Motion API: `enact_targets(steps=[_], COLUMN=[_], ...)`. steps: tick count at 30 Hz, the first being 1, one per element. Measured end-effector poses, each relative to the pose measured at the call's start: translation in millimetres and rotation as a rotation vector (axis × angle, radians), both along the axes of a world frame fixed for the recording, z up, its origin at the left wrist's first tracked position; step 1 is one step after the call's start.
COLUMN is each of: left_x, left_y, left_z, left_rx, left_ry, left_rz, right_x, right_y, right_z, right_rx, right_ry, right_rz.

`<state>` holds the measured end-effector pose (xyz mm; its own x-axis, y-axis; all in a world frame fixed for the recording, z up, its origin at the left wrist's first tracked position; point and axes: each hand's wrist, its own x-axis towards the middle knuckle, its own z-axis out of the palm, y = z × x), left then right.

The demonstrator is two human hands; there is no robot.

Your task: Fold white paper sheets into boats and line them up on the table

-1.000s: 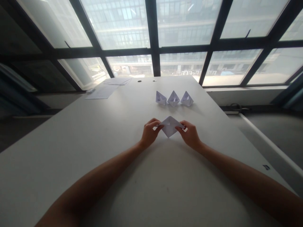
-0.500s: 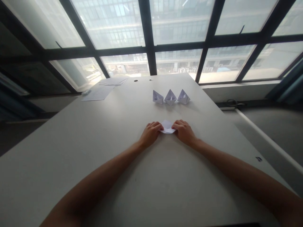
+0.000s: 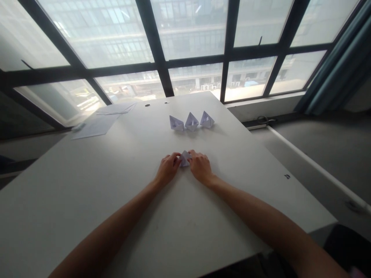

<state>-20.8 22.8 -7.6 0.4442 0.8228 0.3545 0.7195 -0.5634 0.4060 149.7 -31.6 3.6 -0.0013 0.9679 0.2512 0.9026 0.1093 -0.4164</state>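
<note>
Between my two hands stands a small folded white paper boat (image 3: 184, 157), a pointed peak showing at its top. My left hand (image 3: 169, 166) pinches its left side, and my right hand (image 3: 199, 165) grips the right side with bent fingers. Parts of the paper are covered by the fingertips. Beyond my hands, three finished-looking paper boats (image 3: 191, 122) stand in a row on the white table (image 3: 139, 154), close beside one another.
White paper sheets (image 3: 97, 125) lie at the far left of the table, with thin strips on top. Two round holes are near the far edge. Large windows (image 3: 191, 27) rise behind, and a blue curtain (image 3: 327, 65) hangs at the right.
The paper between my hands was spread wide and flat; now it is narrower and peaked, with my hands closer together. The whole view has turned to the right.
</note>
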Motion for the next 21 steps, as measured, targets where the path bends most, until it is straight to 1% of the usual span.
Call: enact_targets(steps=[4,7,8,9,12,13,17,21], left_x=[1,4,5,6,11,12,10,3], left_y=[-1,-5,-6,-7,-9,-10,-13,-19], left_z=[-1.0,-1.4,-1.8,-2.5,-5.5,-6.5,-7.1,-3.4], left_rx=[0.031,0.094,0.113,0.122,0.063,0.032,-0.020,-0.040], left_ry=[0.126,0.202,0.214,0.225,0.294,0.329,0.434,0.474], left_rz=[0.043,0.093,0.077,0.033,-0.176,-0.214,-0.221,-0.221], right_x=[3,2,1,0,-2,-2,0,11], right_y=[2,1,1,1,1,1,0,-2], right_z=[-3.7,-2.5,-2.2,-2.4,-7.4,-10.2,-21.4,-24.2], right_rx=[0.049,0.064,0.070,0.074,0.062,0.050,-0.026,-0.078], right_ry=[-0.044,-0.101,-0.116,-0.126,-0.122,-0.115,-0.135,-0.174], right_rz=[-0.033,-0.067,-0.065,-0.048,0.072,0.116,0.237,0.295])
